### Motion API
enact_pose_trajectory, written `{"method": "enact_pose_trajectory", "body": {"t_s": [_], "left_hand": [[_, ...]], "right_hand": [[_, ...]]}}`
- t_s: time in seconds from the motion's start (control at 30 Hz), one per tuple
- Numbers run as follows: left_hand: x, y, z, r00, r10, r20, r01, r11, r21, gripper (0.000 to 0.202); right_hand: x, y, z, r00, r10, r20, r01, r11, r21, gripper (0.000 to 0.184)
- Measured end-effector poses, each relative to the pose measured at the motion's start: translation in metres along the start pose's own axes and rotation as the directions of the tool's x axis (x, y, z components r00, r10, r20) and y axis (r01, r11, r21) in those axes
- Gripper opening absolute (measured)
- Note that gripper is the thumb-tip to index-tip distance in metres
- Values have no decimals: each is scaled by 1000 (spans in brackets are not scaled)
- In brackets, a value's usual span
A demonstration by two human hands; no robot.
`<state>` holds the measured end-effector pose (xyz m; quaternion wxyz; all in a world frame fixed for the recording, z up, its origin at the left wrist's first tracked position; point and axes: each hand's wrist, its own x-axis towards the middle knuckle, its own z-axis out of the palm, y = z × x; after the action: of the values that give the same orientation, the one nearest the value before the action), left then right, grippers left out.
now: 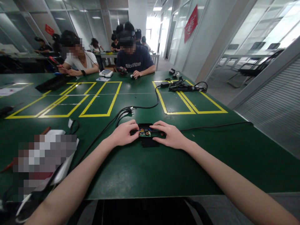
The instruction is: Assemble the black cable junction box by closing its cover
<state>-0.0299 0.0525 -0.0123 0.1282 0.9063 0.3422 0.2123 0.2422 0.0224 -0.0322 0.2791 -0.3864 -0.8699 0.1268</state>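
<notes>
A small black device [146, 134] with its case off lies on the green table [140, 168] in front of me; a green circuit board with coloured parts shows inside it. My left hand [124, 133] grips its left end with curled fingers. My right hand [170, 136] lies over its right end, fingers closed on it. A black cover piece [150, 143] lies just below the board, between my hands.
A black power cable with a plug [129, 110] runs behind the device. Yellow tape boxes [187, 103] mark the table. A pile of black adapters [184, 87] sits far right. A blurred white object [44, 159] lies at my left. Two people sit working across the table.
</notes>
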Motion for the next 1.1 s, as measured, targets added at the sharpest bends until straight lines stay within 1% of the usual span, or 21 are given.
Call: {"method": "enact_pose_trajectory", "body": {"t_s": [0.1,0.2,0.3,0.47,0.57,0.63,0.67,0.73,0.8,0.87,0.93,1.0,1.03,1.1], "left_hand": [[0,-2,-1,1000,-4,26,4,1000,-15,14],[0,-2,2,999,-16,29,16,1000,-9,13],[0,-2,5,999,-30,20,31,999,-15,12],[1,-5,7,998,-57,22,57,998,-6,10],[2,-4,6,997,-71,26,71,997,-10,11],[2,-3,4,995,-96,34,99,993,-66,14],[2,-2,3,992,-117,41,121,985,-125,16],[2,-1,0,983,-168,70,181,942,-283,19],[3,0,-4,969,-217,119,247,864,-439,21],[3,0,-8,950,-243,194,311,776,-548,21],[2,-1,-11,928,-235,288,367,700,-613,21],[2,-1,-14,905,-203,373,409,650,-640,20],[2,0,-14,897,-188,401,421,640,-643,20],[1,0,-15,889,-175,423,428,645,-633,20]], "right_hand": [[0,4,-4,999,25,39,-24,1000,-10,45],[0,6,-5,998,24,54,-22,1000,-22,31],[1,3,0,999,41,28,-40,998,-49,22],[4,-9,11,993,121,-18,-122,982,-143,24],[6,-11,10,985,169,-29,-172,971,-165,25],[8,-8,5,981,191,-9,-190,968,-163,23],[8,-5,2,979,205,6,-201,965,-170,24],[7,-1,-5,970,240,34,-229,953,-196,33],[6,1,-12,963,269,33,-256,942,-216,41],[4,1,-17,965,262,21,-253,947,-198,45],[1,0,-20,977,212,31,-206,967,-149,46],[-1,-2,-22,987,150,57,-144,985,-91,46],[-2,-2,-22,990,125,72,-120,991,-66,46],[-4,-1,-21,990,104,94,-101,994,-34,46]]}}
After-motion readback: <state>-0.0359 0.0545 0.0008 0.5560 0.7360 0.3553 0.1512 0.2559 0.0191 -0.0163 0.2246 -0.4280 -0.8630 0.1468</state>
